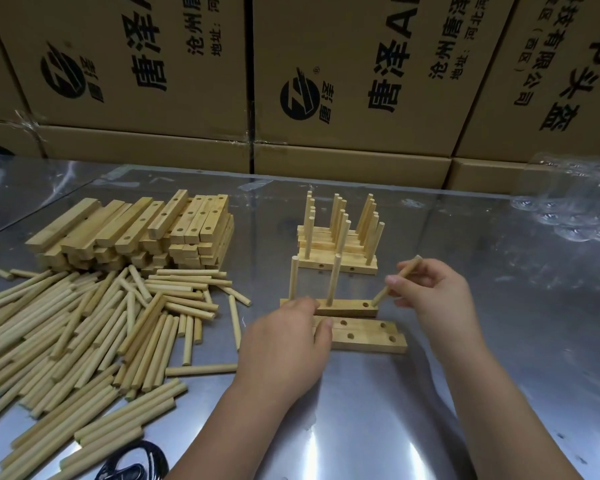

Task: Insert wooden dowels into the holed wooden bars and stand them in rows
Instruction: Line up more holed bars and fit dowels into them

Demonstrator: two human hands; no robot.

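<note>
Pinches a dowel [397, 280] in the right hand [437, 292], tilted, upper end leaning away to the right. Lower tip on the right end of the bar [347, 308], just beside its one open hole, not in it.

Grips the same bar's left end with the left hand [284, 341], fingers curled over the top, thumb on the near side. Hands apart, one at each end of the bar.

Bar flat on the tabletop [395, 427], near centre, already carrying two upright dowels [334, 282], left and middle.

Just in front of it: two blank bars [364, 336] lying side by side, holes up.

Behind it: finished bars [338, 265] standing in close rows, three dowels each.

To the left: stack of holed bars [136, 230], with a sprawling heap of loose dowels [84, 327] on its near side.

Along the far edge: cardboard boxes [326, 81] with printed lettering. Far right: clear plastic [575, 202], crumpled. Bottom left: black cable [136, 462], partly cut off by the edge.
</note>
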